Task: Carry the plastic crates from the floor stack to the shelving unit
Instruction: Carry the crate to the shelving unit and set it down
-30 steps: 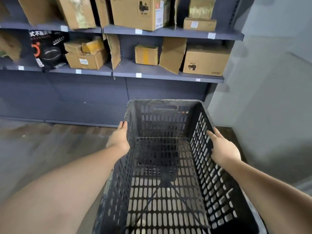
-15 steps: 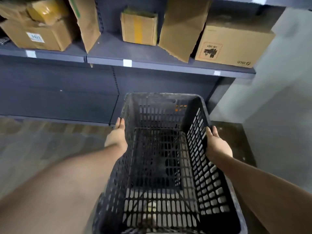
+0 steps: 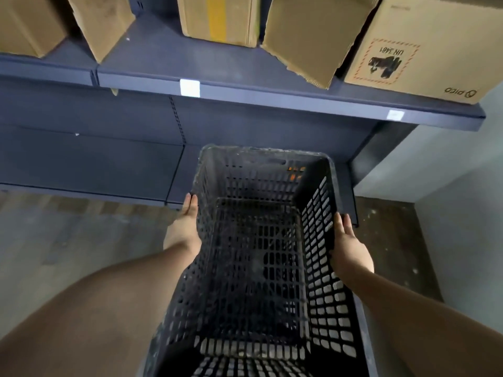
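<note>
I hold a dark, perforated plastic crate [image 3: 261,268] out in front of me, its open top facing up. My left hand [image 3: 183,227] presses flat on its left wall. My right hand [image 3: 349,248] presses on its right wall. The crate's far end hangs over the bottom shelf [image 3: 95,164] of the dark grey shelving unit, near that shelf's right end. Nothing lies inside the crate.
The shelf above [image 3: 245,91] carries several cardboard boxes, one marked UN 3481 [image 3: 424,47]. A pale wall [image 3: 449,186] closes off the right side. Grey concrete floor [image 3: 68,246] spreads out to the left.
I have stepped closer to the shelving and the crate has come lower and forward, its far end now over the bottom shelf. Both hands keep their hold.
</note>
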